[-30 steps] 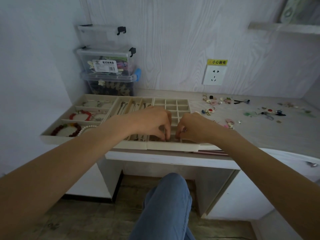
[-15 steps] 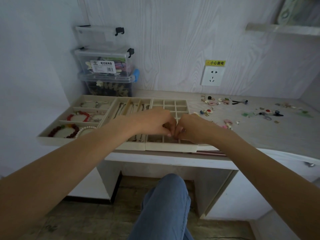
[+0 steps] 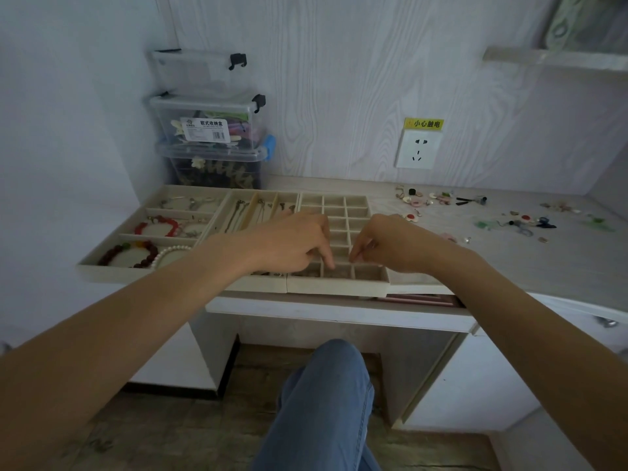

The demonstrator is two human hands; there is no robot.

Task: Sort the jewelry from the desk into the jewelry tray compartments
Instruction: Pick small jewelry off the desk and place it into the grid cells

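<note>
Both hands hovered over the gridded jewelry tray (image 3: pixel 343 202): left hand (image 3: pixel 292 243) loosely curled, index finger down; right hand (image 3: pixel 390 244) pinching something tiny. Loose jewelry (image 3: pixel 441 200) beyond the tray looked light, delicate, best pinched.

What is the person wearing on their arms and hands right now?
Nothing shows on either arm: both forearms are bare, with no sleeves in view. The left hand and right hand have no gloves, and no watch or bracelet shows at the wrists. Blue jeans cover the leg below.
</note>
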